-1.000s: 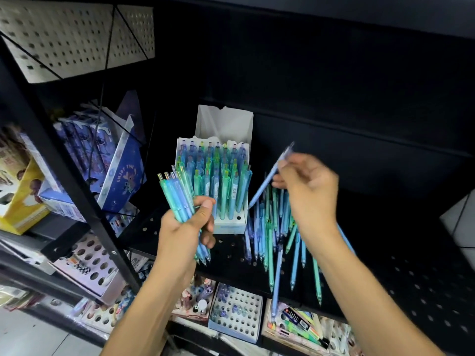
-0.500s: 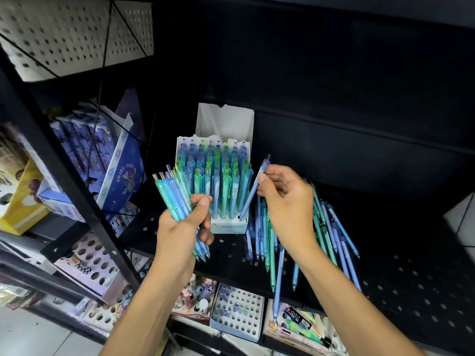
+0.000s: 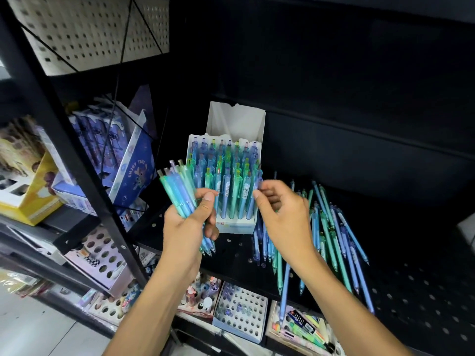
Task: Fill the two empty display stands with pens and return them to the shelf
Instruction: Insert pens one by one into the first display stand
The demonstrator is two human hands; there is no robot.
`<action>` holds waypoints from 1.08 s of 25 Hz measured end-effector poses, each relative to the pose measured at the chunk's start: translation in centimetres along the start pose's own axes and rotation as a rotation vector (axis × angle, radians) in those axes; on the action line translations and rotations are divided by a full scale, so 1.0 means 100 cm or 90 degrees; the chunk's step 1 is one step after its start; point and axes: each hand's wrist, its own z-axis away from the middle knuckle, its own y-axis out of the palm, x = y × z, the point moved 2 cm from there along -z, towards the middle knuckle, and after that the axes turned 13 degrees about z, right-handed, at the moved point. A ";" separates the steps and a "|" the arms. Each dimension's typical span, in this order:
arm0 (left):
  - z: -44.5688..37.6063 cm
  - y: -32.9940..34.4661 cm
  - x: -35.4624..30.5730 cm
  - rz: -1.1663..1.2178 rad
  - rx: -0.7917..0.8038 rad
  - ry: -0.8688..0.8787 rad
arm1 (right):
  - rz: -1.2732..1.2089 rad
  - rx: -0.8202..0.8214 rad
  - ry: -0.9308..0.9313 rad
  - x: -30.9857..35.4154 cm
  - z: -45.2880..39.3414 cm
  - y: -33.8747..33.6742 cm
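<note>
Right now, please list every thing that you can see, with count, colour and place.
display stand: one, white, on the black shelf, almost full of blue and green pens
loose pens: many, blue and green, lying on the shelf right of the stand
pen bundle: several, blue and green, in the left hand
black shelf: one, perforated
blue boxes: several, leaning on the shelf at left
yellow box: one, far left
trays with holes: several, pale, on the lower shelf
left hand: grips the bundle
right hand: pinches a pen at the front right of the stand
</note>
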 end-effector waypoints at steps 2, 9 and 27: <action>-0.003 -0.007 -0.011 0.014 -0.057 0.058 | -0.035 0.042 0.044 -0.003 -0.003 -0.005; -0.036 -0.023 -0.027 -0.171 -0.109 -0.013 | -0.262 0.316 0.349 -0.006 -0.012 0.004; -0.016 0.035 -0.036 -0.096 -0.009 -0.080 | -0.268 0.224 0.178 -0.020 -0.003 -0.056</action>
